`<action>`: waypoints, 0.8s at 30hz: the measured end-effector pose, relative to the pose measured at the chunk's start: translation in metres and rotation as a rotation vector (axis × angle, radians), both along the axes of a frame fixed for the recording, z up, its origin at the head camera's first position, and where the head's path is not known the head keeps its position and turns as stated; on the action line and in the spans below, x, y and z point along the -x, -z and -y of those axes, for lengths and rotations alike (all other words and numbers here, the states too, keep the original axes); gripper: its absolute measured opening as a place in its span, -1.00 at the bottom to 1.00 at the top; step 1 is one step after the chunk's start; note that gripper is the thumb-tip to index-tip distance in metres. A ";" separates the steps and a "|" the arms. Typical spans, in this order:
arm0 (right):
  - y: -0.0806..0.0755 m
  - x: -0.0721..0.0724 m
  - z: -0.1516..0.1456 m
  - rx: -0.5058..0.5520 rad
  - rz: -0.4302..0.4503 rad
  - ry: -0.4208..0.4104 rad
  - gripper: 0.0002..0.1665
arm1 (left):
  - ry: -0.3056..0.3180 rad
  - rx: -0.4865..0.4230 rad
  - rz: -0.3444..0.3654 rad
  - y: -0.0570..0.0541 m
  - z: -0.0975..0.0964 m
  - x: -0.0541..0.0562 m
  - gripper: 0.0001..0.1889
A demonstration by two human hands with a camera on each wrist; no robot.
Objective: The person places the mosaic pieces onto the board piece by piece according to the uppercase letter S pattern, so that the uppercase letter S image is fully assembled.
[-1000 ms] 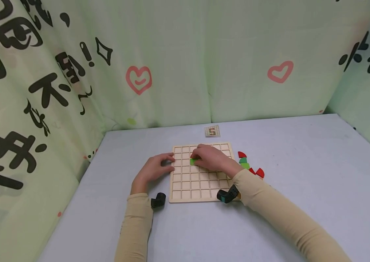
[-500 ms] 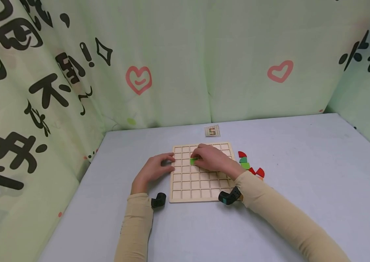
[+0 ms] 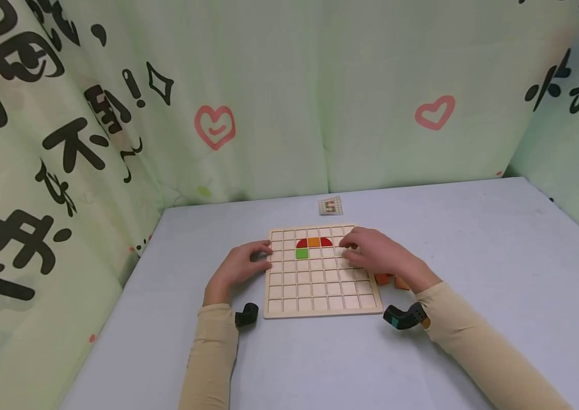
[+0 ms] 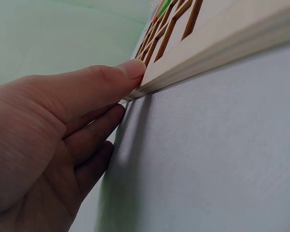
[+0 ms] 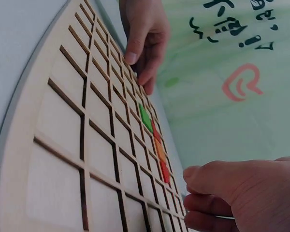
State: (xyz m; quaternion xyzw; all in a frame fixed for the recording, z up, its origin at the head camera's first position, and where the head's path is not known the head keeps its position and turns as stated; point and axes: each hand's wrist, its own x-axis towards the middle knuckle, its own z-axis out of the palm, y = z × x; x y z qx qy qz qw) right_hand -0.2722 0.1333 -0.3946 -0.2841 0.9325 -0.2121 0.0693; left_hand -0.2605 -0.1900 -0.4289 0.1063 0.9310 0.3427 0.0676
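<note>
A wooden grid board [image 3: 297, 312] lies flat on the table. Set in its upper cells are a red quarter-round piece [image 3: 302, 244], an orange square piece [image 3: 313, 242], another red quarter-round piece [image 3: 326, 242] and, below the left one, a green square piece [image 3: 302, 253]. My left hand [image 3: 242, 265] rests at the board's left edge, thumb [image 4: 133, 70] touching the frame and the other fingers loosely bent beside it. Over the board's right side is my right hand [image 3: 379, 253], fingers loosely curved; no piece shows between its thumb [image 5: 195, 178] and fingers.
Orange pieces [image 3: 383, 279] lie right of the board, partly behind my right hand and wrist. A small patterned card [image 3: 330, 206] sits behind the board. A printed curtain [image 3: 279, 159] borders the table's back. Each wrist wears a black camera [image 3: 404, 316].
My right hand has left the green square and moved right, to the board's right side. The row of red and orange pieces is now uncovered. My left hand stays at the left edge.
</note>
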 end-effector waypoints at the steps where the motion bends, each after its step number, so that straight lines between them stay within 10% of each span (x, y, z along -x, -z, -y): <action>1: -0.001 -0.001 -0.008 0.000 0.008 0.012 -0.63 | 0.002 0.003 0.001 0.000 0.000 0.000 -0.72; 12: -0.006 -0.004 -0.072 -0.029 0.087 0.138 -0.58 | -0.012 -0.004 0.005 0.000 -0.001 -0.002 -0.69; 24: 0.005 -0.002 -0.068 -0.040 0.070 0.091 -0.61 | -0.015 -0.007 -0.003 -0.001 -0.001 -0.003 -0.70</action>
